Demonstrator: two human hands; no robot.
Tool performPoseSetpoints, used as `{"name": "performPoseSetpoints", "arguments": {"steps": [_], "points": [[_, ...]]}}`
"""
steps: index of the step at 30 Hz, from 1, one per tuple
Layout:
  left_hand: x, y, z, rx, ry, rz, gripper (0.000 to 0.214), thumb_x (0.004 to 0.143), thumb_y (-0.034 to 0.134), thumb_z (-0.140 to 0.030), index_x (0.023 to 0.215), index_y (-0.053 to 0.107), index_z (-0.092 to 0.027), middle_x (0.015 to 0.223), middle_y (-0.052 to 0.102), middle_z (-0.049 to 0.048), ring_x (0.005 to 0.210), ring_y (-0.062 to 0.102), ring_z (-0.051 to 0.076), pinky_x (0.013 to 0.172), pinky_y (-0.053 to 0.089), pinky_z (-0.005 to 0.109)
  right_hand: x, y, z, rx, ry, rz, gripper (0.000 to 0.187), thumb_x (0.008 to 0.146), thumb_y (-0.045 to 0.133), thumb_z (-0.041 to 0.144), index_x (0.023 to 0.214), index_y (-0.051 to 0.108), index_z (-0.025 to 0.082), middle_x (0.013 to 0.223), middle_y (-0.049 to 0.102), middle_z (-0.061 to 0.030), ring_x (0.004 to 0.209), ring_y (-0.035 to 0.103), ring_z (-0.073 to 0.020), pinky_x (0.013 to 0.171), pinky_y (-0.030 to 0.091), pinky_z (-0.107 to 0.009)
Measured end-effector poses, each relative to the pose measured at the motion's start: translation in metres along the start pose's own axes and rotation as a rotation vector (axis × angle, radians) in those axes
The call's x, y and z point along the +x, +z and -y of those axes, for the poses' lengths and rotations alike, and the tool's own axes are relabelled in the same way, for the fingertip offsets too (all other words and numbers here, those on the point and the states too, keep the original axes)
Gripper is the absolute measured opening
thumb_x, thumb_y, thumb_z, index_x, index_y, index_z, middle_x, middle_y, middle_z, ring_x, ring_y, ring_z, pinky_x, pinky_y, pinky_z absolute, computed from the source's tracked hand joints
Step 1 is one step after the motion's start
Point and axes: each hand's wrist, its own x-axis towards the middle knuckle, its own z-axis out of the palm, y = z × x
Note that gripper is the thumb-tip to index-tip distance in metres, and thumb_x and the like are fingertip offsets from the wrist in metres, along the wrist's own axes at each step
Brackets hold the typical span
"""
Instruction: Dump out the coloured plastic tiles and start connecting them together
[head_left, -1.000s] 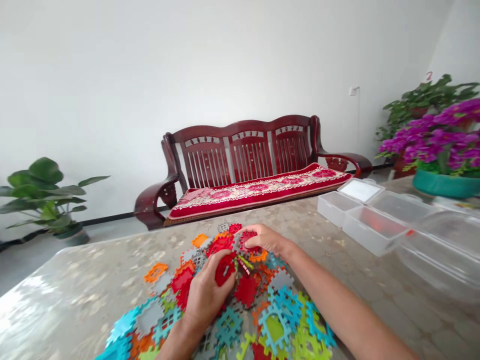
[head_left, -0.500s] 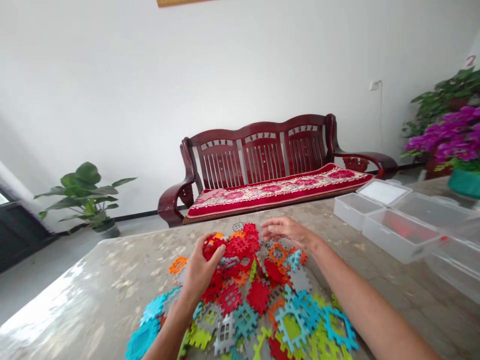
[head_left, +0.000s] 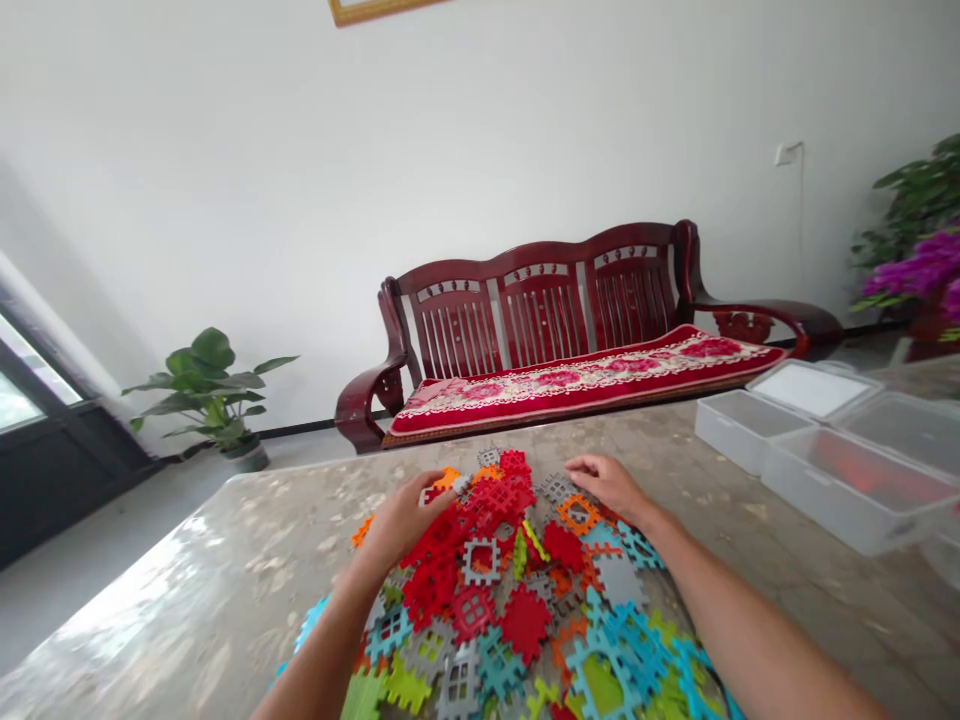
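Observation:
A heap of toothed, interlocking plastic tiles lies on the table in red, blue, green, orange and grey. My left hand is at the heap's left side, thumb and fingers apart, beside red tiles and an orange tile. Its fingertips come close to a small grey tile. On the far right side, my right hand has its fingers stretched out beside a grey window tile and an orange gear-like tile. I see nothing held in it. A grey square frame tile rests on the red ones.
Clear plastic boxes with lids open stand at the right of the stone-patterned table. One contains something red. Behind the table is a wooden bench with a red floral cushion. Potted plants stand at the left and right.
My right hand has lowered towards the tiles at the heap's right edge. The left hand stays over the left side, and a grey frame tile now lies flat on the heap. The view has shifted left.

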Motion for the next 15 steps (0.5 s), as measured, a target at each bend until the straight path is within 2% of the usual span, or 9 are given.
{"name": "performPoseSetpoints", "arguments": {"steps": [3, 7, 11, 15], "points": [[0.030, 0.008, -0.018, 0.173, 0.057, 0.089, 0.054, 0.083, 0.055, -0.055, 0.122, 0.066, -0.019, 0.129, 0.067, 0.0137, 0.121, 0.060, 0.031, 0.108, 0.040, 0.042, 0.001, 0.001, -0.002, -0.045, 0.000, -0.006, 0.034, 0.075, 0.060, 0.039, 0.097, 0.074, 0.016, 0.092, 0.077, -0.0079, 0.085, 0.071, -0.0235, 0.083, 0.053, -0.038], [0.078, 0.032, -0.036, 0.279, 0.099, 0.274, 0.075, 0.084, 0.051, -0.063, 0.140, 0.051, -0.013, 0.146, 0.052, 0.0194, 0.136, 0.048, 0.032, 0.112, 0.035, 0.040, 0.001, -0.001, -0.001, -0.089, 0.000, -0.013, 0.033, 0.076, 0.060, 0.038, 0.097, 0.075, 0.017, 0.092, 0.078, -0.0072, 0.086, 0.071, -0.0235, 0.083, 0.053, -0.037], [0.110, 0.059, -0.042, 0.318, 0.072, 0.440, 0.099, 0.065, 0.068, -0.073, 0.146, 0.046, -0.021, 0.155, 0.040, 0.0207, 0.140, 0.040, 0.042, 0.108, 0.038, 0.052, 0.001, 0.000, 0.001, -0.124, -0.006, -0.014, 0.032, 0.077, 0.059, 0.036, 0.097, 0.075, 0.016, 0.094, 0.078, -0.0080, 0.087, 0.071, -0.0238, 0.084, 0.053, -0.037], [0.121, 0.076, -0.047, 0.369, 0.051, 0.573, 0.115, 0.044, 0.080, -0.073, 0.144, 0.047, -0.028, 0.155, 0.039, 0.0192, 0.136, 0.041, 0.049, 0.104, 0.040, 0.059, 0.004, 0.001, 0.000, -0.176, 0.026, -0.020, 0.029, 0.078, 0.058, 0.032, 0.096, 0.076, 0.019, 0.095, 0.078, -0.0062, 0.089, 0.071, -0.0227, 0.085, 0.052, -0.036]]}}
